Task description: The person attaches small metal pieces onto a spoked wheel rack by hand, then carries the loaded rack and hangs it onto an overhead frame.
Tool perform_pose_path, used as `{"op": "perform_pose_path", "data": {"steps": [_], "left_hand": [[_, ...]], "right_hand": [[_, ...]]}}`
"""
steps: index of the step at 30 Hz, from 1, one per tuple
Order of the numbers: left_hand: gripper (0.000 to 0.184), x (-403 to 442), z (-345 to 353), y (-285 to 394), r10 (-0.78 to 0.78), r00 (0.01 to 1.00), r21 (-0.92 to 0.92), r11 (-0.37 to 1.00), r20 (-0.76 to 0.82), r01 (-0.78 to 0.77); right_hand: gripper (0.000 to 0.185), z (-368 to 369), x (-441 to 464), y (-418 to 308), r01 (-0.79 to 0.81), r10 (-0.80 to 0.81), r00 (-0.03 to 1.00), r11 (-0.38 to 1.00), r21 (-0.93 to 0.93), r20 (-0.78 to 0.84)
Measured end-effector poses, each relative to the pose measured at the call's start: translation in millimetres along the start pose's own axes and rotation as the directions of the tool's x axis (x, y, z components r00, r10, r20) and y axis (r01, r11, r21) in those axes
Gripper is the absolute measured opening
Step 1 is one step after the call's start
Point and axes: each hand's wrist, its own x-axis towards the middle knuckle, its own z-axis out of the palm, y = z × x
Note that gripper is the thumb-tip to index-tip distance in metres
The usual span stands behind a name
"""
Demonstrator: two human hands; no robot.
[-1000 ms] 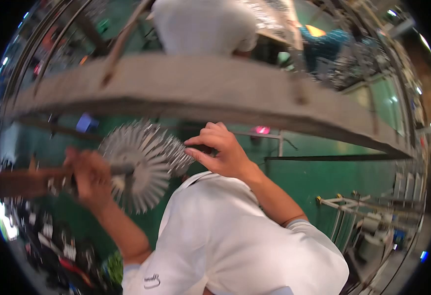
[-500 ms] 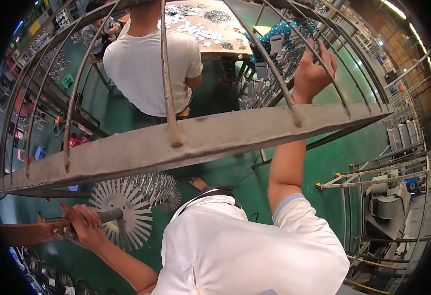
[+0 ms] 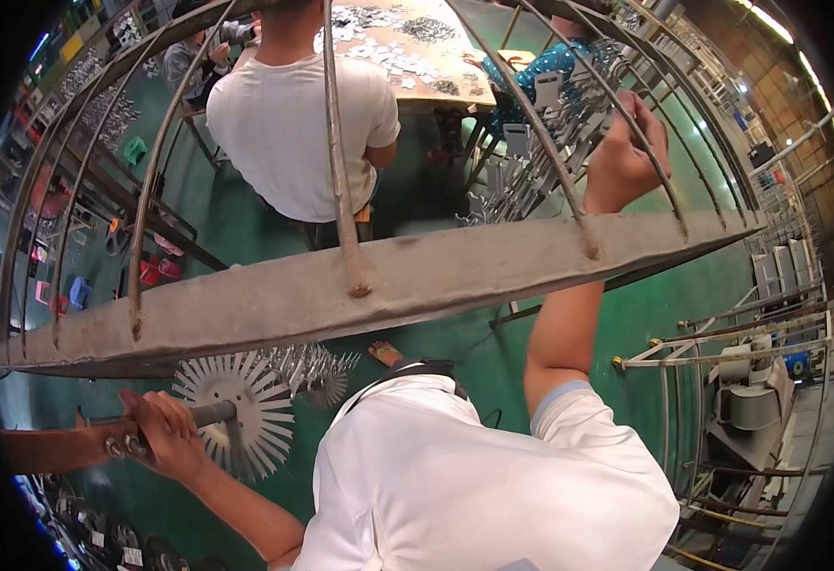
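Observation:
My left hand (image 3: 163,433) is wrapped round the grey shaft (image 3: 209,413), between a brown bracket (image 3: 60,451) and a slotted metal disc (image 3: 236,404). A row of thin metal pieces (image 3: 293,366) runs right from this disc to a smaller one (image 3: 327,388). My right hand (image 3: 629,157) is raised past a grey beam (image 3: 274,303), behind one of its curved rods (image 3: 617,100). Its fingers are closed, and what they hold is too small to make out. Left of it hang several flat metal parts (image 3: 515,141).
Ahead, a person in a white shirt (image 3: 298,133) sits at a table (image 3: 469,81) bearing many small parts. Another person in patterned teal (image 3: 543,68) sits beyond the hanging parts. Wheeled frames (image 3: 722,354) and a machine (image 3: 750,409) stand at right.
My right hand has gone from beside the discs to up beyond the beam, then slightly right and down. The view has shifted, showing more beyond the beam. My left hand stays at the shaft.

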Motion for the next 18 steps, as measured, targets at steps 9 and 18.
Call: {"op": "perform_pose_path", "data": {"steps": [9,18], "left_hand": [[0.057,3,-5,-3,0.026,0.999,-0.019,0.999,0.042,-0.026],[0.056,-1,-3,-7,-0.034,0.998,-0.092,0.995,-0.054,0.029]], "right_hand": [[0.032,-73,-48,-14,-0.18,0.22,0.956,0.961,-0.209,0.191],[0.015,-139,-107,-33,-0.495,0.44,0.768,0.869,-0.006,0.465]]}}
